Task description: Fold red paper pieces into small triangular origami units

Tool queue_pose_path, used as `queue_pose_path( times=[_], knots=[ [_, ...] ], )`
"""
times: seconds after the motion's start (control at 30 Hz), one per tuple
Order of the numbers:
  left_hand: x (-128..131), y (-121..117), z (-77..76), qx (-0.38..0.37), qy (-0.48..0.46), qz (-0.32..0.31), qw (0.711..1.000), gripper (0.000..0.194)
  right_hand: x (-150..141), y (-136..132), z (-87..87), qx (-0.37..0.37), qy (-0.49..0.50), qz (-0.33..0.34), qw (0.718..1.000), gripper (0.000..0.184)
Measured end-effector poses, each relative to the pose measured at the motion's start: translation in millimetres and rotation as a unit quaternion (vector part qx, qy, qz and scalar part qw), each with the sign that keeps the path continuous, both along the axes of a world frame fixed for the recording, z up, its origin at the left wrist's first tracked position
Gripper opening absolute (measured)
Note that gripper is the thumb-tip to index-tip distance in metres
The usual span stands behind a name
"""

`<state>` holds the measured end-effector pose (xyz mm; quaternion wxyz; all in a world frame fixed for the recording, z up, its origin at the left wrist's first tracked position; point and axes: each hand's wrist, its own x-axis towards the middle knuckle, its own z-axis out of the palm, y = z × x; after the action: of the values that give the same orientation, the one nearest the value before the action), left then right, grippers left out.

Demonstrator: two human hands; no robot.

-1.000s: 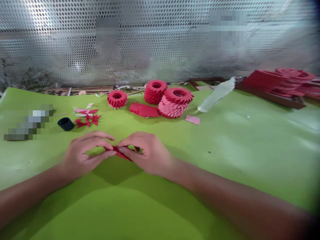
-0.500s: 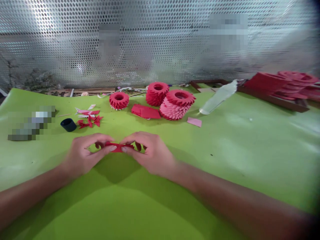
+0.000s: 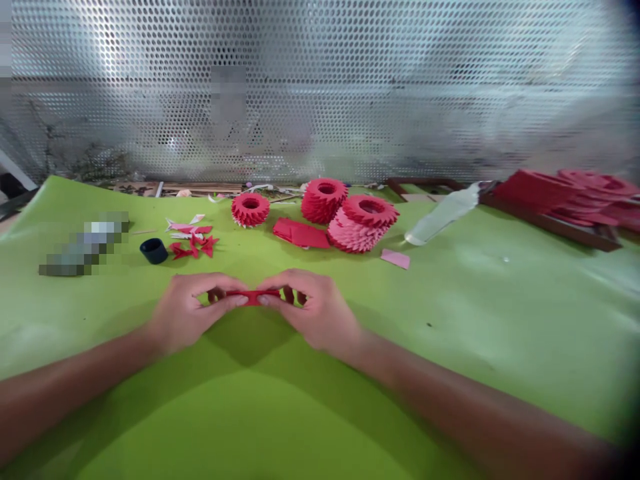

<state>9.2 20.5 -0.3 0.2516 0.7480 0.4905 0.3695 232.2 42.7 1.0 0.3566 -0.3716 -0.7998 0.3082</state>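
Observation:
A narrow folded strip of red paper [image 3: 253,297] is held level above the green tabletop [image 3: 250,427]. My left hand [image 3: 193,310] pinches its left end between thumb and fingers. At the other end, my right hand [image 3: 313,307] grips it the same way, the two thumbs close together on the near face. Beyond the hands lie a flat stack of red paper [image 3: 301,234] and several small folded red pieces [image 3: 195,247]. Fingertips behind the strip are partly hidden.
Interlocked paper rings stand at the back: a small red one [image 3: 251,210], a taller red one [image 3: 325,200] and a red-and-pink one [image 3: 363,223]. A dark blue roll [image 3: 153,251] sits left, a pink paper [image 3: 395,259] and clear plastic sleeve [image 3: 443,213] right. Red paper pieces [image 3: 550,197] fill a brown tray.
The red paper has turned from a slant to level, and both hands now pinch its ends evenly. The whole scene has shifted slightly right and down in view.

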Motion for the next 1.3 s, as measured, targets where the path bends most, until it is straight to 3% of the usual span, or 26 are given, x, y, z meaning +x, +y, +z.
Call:
queue_pose_path(
  times=[0.73,0.87,1.03,1.2,1.3],
  knots=[
    [-0.6,2.8,-0.8,-0.037,-0.003,0.015,0.999,0.021,-0.1,1.3,-0.2,-0.038,0.027,-0.043,0.998,0.01],
    [-0.8,2.1,-0.6,-0.028,-0.016,0.017,0.999,0.019,-0.3,3.5,0.5,-0.092,0.017,-0.026,0.995,0.022],
    [0.1,0.9,0.3,-0.019,-0.02,0.004,1.0,0.018,-2.7,2.6,0.3,-0.228,-0.048,0.032,0.972,0.029],
    [2.8,0.6,1.7,-0.042,-0.038,-0.004,0.998,0.023,-3.7,0.6,-0.7,-0.212,-0.029,0.031,0.976,0.027],
    [3.9,1.0,1.2,-0.072,-0.056,-0.019,0.996,0.041,-2.7,0.8,-1.9,-0.221,-0.013,0.032,0.975,0.03]
  ],
)
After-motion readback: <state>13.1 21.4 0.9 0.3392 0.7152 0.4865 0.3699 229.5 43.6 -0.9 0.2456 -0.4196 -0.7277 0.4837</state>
